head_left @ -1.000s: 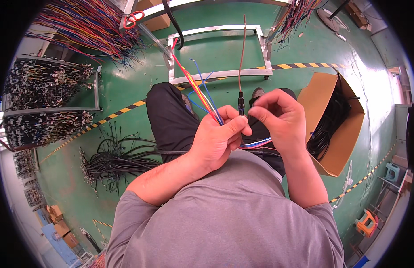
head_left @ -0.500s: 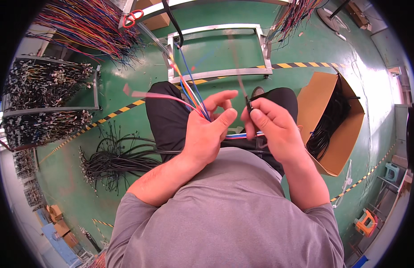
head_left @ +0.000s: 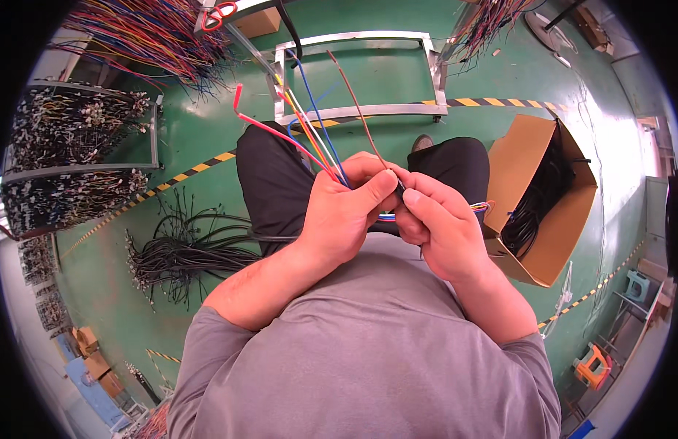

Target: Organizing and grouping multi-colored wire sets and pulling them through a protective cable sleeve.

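Your left hand (head_left: 346, 216) is closed around a fan of thin insulated wires in red, yellow, orange and blue (head_left: 309, 135), thumb pressed across toward your other hand. Your right hand (head_left: 441, 227) pinches a single thin brown wire (head_left: 357, 110) between thumb and forefinger; its fingertips (head_left: 412, 199) touch your left thumb. Where the 2 hands meet, the wire ends are hidden, so you cannot tell what sits between the fingers. A short multicoloured strip of the bundle shows below your knuckles, then vanishes behind the right hand.

The wires rise over your dark trousers and toward a bare rectangular metal frame (head_left: 434, 69) lying on the floor ahead of you. The glossy green painted floor (head_left: 200, 139) carries a yellow-and-black striped line (head_left: 192, 172). To your left lies a loose heap of black cables (head_left: 185, 252), and beyond it metal racks of dark connector-tipped leads (head_left: 75, 168), blurred by the lens rim. To your right stands an open brown cardboard box (head_left: 529, 164) holding black cables, its contents hard to make out. Hanging bunches of coloured wires (head_left: 141, 36) are cut off at the top edge.
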A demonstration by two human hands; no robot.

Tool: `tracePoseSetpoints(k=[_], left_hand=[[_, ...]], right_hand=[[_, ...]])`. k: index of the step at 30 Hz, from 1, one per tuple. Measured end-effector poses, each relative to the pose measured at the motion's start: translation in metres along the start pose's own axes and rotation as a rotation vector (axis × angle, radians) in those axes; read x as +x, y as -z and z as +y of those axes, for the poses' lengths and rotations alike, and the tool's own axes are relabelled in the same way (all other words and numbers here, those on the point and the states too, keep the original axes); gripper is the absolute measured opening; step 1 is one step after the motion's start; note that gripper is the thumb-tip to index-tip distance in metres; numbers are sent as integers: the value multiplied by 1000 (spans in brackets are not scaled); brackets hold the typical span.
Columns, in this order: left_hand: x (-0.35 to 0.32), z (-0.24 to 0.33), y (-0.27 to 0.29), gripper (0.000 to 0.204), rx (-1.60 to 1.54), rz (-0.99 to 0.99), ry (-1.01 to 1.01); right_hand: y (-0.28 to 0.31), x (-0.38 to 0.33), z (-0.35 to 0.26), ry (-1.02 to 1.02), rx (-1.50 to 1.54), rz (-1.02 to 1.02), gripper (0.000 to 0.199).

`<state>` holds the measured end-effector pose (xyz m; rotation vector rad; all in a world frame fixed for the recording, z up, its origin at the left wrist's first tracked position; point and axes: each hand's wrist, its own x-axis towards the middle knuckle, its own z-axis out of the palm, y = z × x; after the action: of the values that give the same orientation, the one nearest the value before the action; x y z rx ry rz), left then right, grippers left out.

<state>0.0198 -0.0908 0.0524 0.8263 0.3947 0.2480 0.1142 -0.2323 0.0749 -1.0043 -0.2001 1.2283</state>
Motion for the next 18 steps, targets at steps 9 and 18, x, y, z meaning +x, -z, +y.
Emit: tracePoseSetpoints(k=[9,18], left_hand=[[-2,0,1,22,-14,-30,8],[-1,-1,3,23,-2,-39,27]], right_hand=[[-2,-4,3,34,11,-13,26],[-4,-4,-1,25,-60,-7,21]])
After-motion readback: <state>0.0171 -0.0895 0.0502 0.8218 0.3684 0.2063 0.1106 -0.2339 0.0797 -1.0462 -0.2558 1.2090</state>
